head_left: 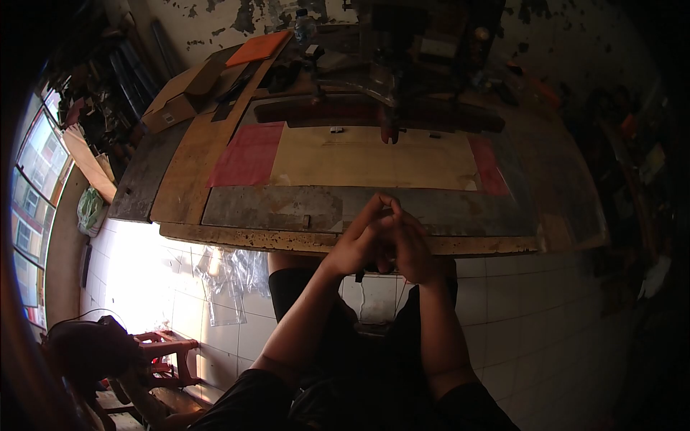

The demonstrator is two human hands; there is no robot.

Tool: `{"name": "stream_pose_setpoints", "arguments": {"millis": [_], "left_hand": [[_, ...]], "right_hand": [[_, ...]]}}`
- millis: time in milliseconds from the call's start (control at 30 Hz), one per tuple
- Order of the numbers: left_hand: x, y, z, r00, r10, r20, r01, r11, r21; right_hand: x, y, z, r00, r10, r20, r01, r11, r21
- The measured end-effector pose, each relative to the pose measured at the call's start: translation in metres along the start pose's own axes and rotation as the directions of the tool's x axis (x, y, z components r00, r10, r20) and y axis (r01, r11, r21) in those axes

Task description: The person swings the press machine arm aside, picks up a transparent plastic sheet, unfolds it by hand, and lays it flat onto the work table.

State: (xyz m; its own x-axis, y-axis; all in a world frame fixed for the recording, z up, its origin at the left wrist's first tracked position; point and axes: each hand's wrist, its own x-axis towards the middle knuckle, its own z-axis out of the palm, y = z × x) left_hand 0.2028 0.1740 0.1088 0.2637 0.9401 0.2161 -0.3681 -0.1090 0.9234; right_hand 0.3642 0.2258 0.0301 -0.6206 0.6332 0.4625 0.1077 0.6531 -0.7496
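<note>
My left hand and my right hand are together over the near edge of the worktable, above my lap. Their bent fingers cross and press against each other, and the right fingers look slightly blurred. Whether anything small lies between them is hidden. Just beyond the hands, a long yellowish sheet lies on a grey metal plate. A red piece covers its left end and another red piece its right end. Neither hand touches the sheet.
Behind the sheet stands a dark machine with a long horizontal bar. An open cardboard box, an orange flat item and a bottle are at the back left. Clear plastic hangs below the table edge; a red stool stands lower left.
</note>
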Motion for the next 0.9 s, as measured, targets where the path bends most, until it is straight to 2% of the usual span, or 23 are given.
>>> {"name": "stream_pose_setpoints", "arguments": {"millis": [33, 100, 133, 233, 333, 633, 833, 900], "left_hand": [[0.0, -0.001, 0.0, 1.0, 0.0, 0.0, 0.0, 1.0, 0.0], [0.001, -0.005, 0.001, 0.997, 0.05, -0.054, -0.044, 0.992, 0.121], [0.001, -0.005, 0.002, 0.997, 0.05, -0.054, -0.043, 0.992, 0.121], [0.0, -0.002, 0.005, 0.996, 0.052, -0.073, -0.044, 0.993, 0.111], [0.0, -0.001, 0.004, 0.997, 0.041, -0.059, -0.035, 0.994, 0.1], [-0.002, 0.0, 0.005, 0.997, 0.016, -0.07, -0.011, 0.997, 0.076], [-0.001, -0.003, 0.005, 0.996, 0.026, -0.082, -0.016, 0.994, 0.112], [-0.002, -0.003, 0.004, 0.993, 0.012, -0.119, 0.006, 0.989, 0.151]], "right_hand": [[0.0, 0.002, 0.0, 0.996, 0.069, 0.048, -0.072, 0.994, 0.077], [0.003, -0.008, -0.002, 0.983, 0.179, 0.029, -0.181, 0.96, 0.212], [0.004, -0.012, -0.003, 0.976, 0.215, 0.025, -0.215, 0.942, 0.257], [0.009, -0.023, -0.008, 0.964, 0.257, 0.075, -0.267, 0.921, 0.283], [0.013, -0.028, -0.009, 0.941, 0.323, 0.099, -0.331, 0.826, 0.456], [0.014, -0.028, -0.012, 0.942, 0.32, 0.105, -0.332, 0.829, 0.45], [0.014, -0.03, -0.009, 0.931, 0.358, 0.072, -0.341, 0.782, 0.522], [0.018, -0.037, -0.015, 0.942, 0.324, 0.086, -0.318, 0.783, 0.535]]}}
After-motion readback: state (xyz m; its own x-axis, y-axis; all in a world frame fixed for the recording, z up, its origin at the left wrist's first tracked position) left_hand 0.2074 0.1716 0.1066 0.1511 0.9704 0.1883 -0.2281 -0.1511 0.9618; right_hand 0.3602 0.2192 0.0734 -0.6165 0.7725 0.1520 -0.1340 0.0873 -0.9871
